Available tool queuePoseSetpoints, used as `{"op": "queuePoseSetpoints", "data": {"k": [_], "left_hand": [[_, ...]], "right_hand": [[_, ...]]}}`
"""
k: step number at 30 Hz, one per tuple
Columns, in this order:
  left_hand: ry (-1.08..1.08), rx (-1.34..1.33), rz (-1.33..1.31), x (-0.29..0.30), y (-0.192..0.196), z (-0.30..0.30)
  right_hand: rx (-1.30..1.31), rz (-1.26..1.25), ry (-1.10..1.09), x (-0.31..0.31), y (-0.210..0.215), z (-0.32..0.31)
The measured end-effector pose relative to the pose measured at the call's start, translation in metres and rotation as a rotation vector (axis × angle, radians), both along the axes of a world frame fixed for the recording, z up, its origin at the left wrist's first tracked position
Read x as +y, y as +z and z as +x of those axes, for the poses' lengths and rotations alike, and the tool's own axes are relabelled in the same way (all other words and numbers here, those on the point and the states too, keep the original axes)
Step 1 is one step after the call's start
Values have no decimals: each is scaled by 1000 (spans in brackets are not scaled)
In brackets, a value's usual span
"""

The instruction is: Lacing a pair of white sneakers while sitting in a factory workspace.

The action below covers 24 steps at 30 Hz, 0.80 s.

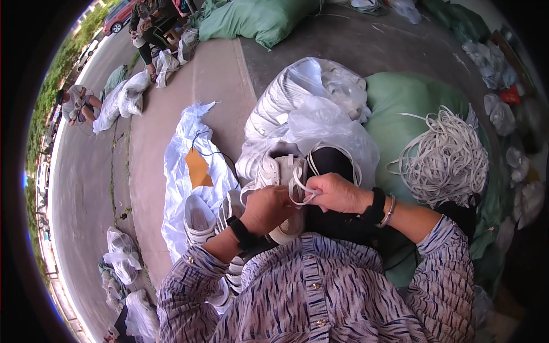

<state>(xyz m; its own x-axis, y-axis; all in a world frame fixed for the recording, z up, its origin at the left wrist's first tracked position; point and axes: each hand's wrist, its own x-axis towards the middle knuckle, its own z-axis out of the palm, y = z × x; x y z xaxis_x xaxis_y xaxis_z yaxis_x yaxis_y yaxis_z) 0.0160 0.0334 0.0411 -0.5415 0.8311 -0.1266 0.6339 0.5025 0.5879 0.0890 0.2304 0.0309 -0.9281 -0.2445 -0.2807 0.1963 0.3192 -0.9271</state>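
Note:
A white and beige sneaker (pixel 280 171) rests across my lap, its toe toward me. My left hand (pixel 266 210) is closed on the sneaker's side near the lacing; its fingertips are partly hidden. My right hand (pixel 337 193) pinches a white shoelace (pixel 297 182), which loops up over the sneaker's front and reaches toward my left fingers. A longer loop of lace (pixel 355 166) hangs above my right hand, against my dark-clad leg. On the right, a large tangled heap of white shoelaces (pixel 446 154) lies on a green sack (pixel 412 103).
Other white shoes (pixel 200 220) stand left of my left hand, beside white plastic sheeting (pixel 183 166) with an orange piece (pixel 198 168) on it. A big white plastic bag (pixel 320 91) sits ahead. Two people (pixel 80 106) sit far left near bags. Another green sack (pixel 257 20) lies far ahead.

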Motion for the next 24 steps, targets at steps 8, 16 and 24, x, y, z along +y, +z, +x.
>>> {"op": "queuePoseSetpoints", "data": {"k": [8, 16, 24], "left_hand": [[-96, -7, 156, -5, -10, 2], [51, 126, 162, -23, -13, 27], [-82, 176, 282, -40, -14, 27]], "right_hand": [[-282, -744, -402, 47, 48, -70], [-66, -824, -14, -32, 99, -67], [-9, -243, -161, 15, 102, -68]]}}
